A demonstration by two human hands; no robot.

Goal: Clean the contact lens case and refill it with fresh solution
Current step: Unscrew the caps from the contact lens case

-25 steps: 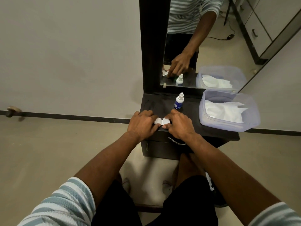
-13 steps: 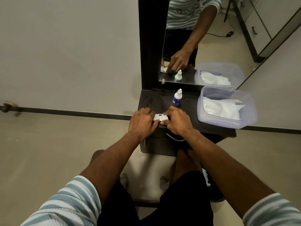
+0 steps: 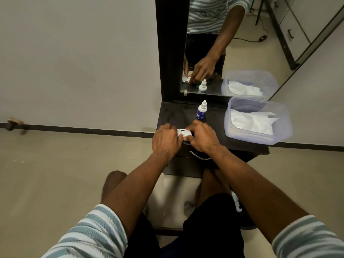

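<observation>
Fingers of both hands curl onto the white case point(image 3: 183, 132) at the front edge of the dark stand point(image 3: 173, 116). From the left, the left hand point(image 3: 166, 140) clamps the case's left end; the right hand point(image 3: 203, 137) pinches its right end, thumb tucked under at the front. Compared with half a second ago, the grip and the case's place at the edge look unchanged; only the view has shifted slightly. Behind the hands the dropper bottle point(image 3: 201, 110) stands upright, apart from them. Further right, a clear tub point(image 3: 279, 135) holding white tissue point(image 3: 253, 121) overhangs the stand's right front edge. Bare top lies open behind the left hand, up to the mirror point(image 3: 214, 43).
</observation>
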